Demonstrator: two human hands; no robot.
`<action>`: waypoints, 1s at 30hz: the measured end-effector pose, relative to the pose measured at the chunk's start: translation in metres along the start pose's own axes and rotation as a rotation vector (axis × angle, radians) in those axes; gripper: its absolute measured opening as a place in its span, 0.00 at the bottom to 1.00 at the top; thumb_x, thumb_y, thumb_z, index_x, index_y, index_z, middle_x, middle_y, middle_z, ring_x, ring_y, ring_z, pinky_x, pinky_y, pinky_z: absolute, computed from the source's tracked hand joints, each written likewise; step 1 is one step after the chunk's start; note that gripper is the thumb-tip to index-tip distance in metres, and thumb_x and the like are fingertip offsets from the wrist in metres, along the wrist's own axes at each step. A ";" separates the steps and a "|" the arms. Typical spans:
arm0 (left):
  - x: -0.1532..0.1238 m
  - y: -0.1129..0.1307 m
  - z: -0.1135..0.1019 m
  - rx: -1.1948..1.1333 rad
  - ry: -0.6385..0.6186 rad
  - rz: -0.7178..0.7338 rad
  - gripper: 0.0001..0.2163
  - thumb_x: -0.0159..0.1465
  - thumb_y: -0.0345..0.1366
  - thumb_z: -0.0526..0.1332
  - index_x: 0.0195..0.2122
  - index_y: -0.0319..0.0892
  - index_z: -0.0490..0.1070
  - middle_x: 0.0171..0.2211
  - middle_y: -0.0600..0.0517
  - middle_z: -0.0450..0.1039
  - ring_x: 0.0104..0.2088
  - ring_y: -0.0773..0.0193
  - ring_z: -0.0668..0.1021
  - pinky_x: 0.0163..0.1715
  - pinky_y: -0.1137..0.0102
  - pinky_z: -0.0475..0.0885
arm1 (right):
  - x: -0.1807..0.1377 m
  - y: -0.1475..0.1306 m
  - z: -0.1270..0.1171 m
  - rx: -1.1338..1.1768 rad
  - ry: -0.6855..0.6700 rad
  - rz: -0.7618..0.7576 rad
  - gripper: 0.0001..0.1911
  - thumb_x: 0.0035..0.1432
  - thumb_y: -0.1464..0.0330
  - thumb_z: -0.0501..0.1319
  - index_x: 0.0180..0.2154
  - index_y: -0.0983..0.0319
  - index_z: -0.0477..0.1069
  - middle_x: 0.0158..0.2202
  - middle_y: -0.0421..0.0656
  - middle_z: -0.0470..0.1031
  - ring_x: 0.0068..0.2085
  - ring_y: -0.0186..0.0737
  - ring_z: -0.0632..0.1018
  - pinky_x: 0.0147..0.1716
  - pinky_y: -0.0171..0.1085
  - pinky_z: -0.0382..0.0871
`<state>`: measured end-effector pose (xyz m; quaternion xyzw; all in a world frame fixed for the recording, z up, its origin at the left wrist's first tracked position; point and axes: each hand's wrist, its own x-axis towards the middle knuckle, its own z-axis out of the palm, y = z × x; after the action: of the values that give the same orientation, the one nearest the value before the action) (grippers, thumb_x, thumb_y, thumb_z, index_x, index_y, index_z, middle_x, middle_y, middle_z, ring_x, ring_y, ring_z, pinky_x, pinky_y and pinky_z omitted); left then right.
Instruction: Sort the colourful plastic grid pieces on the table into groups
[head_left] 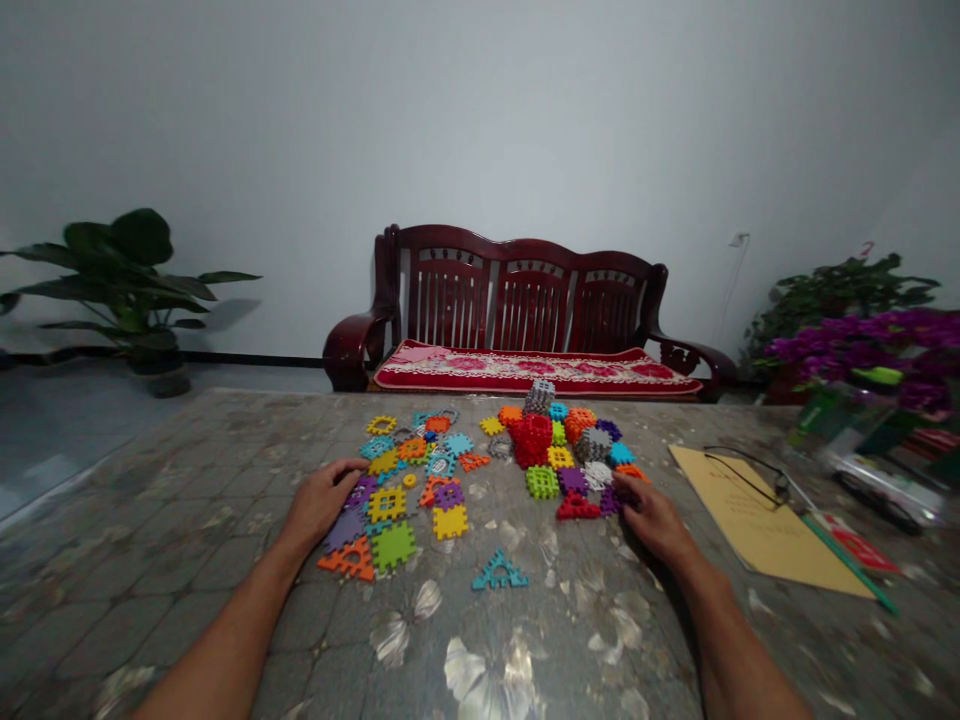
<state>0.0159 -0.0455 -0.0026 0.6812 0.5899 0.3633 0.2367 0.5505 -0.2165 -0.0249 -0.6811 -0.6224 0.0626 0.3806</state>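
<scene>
My left hand (324, 500) rests on the table at the left edge of a spread of flat interlocking puzzle blocks, fingers stretched out by a purple block (363, 490). A green square block (393, 546) and an orange triangular block (348, 560) lie near its wrist. My right hand (651, 515) lies at the right edge of another group, its fingertips by a dark purple block (609, 501); whether they touch it I cannot tell. A red built-up shape (531, 440) and a grey one (540, 397) stand in that group. A teal triangular block (500, 571) lies apart in front.
Right of my right hand are a yellow-brown booklet (757, 515), glasses (780, 490) and a green pencil (851, 564). Farther right are a bottle with a green cap (876, 378) and purple flowers (892, 345). A wooden bench (529, 290) stands behind the table (480, 660).
</scene>
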 end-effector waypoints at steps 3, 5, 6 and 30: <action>-0.003 0.000 -0.001 -0.056 0.027 -0.024 0.18 0.55 0.46 0.56 0.40 0.44 0.79 0.40 0.49 0.82 0.41 0.55 0.81 0.45 0.64 0.74 | -0.002 -0.002 0.000 0.001 0.023 0.019 0.29 0.44 0.70 0.55 0.50 0.61 0.75 0.48 0.48 0.80 0.50 0.47 0.79 0.55 0.49 0.70; -0.005 0.002 -0.002 -0.092 0.055 -0.039 0.19 0.55 0.45 0.56 0.40 0.43 0.79 0.41 0.49 0.82 0.42 0.55 0.80 0.46 0.64 0.74 | -0.004 -0.006 -0.001 -0.027 0.061 0.027 0.27 0.46 0.69 0.56 0.49 0.61 0.76 0.48 0.48 0.80 0.50 0.47 0.79 0.55 0.49 0.70; -0.007 0.003 -0.003 -0.105 0.062 -0.051 0.19 0.55 0.45 0.56 0.41 0.43 0.79 0.41 0.49 0.82 0.41 0.55 0.80 0.46 0.64 0.74 | -0.005 -0.009 -0.002 -0.044 0.090 0.023 0.26 0.47 0.68 0.56 0.49 0.60 0.76 0.48 0.47 0.80 0.50 0.47 0.79 0.56 0.49 0.70; -0.030 0.009 -0.004 0.080 -0.234 0.230 0.34 0.53 0.53 0.62 0.59 0.39 0.69 0.61 0.40 0.67 0.62 0.47 0.68 0.63 0.55 0.59 | -0.036 -0.183 0.076 0.017 -0.487 -0.414 0.26 0.56 0.63 0.66 0.56 0.59 0.69 0.47 0.47 0.73 0.48 0.44 0.74 0.49 0.42 0.68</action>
<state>0.0169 -0.0767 0.0002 0.7908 0.4902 0.2825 0.2335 0.3540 -0.2272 0.0166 -0.5016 -0.8201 0.1502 0.2307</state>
